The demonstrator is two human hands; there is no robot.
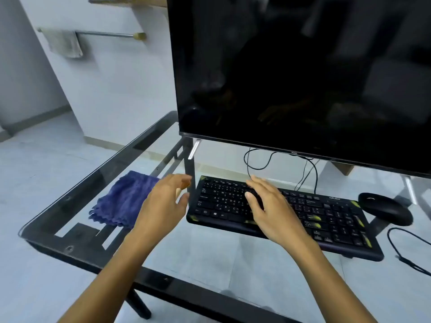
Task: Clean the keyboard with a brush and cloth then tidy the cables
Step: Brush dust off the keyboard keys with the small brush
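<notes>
A black keyboard [326, 220] lies on the glass desk [191, 248] below a dark monitor. My right hand [270, 210] rests flat on the keyboard's left half, fingers spread over the keys. Just off the keyboard's left end hovers my left hand [163, 203], fingers apart, with a small pale tip showing beneath them that I cannot identify. A crumpled blue cloth [121, 199] lies on the glass to the left of that hand. Black cables [256, 167] loop behind the keyboard under the monitor. Another loose black cable [405, 250] curls at the right edge. No brush is clearly visible.
The large black monitor [303, 78] stands on thin legs over the back of the desk. To the right of the keyboard sits a black mouse [384, 207]. The desk's black metal frame [77, 250] shows through the glass. A towel rail [93, 34] hangs on the wall.
</notes>
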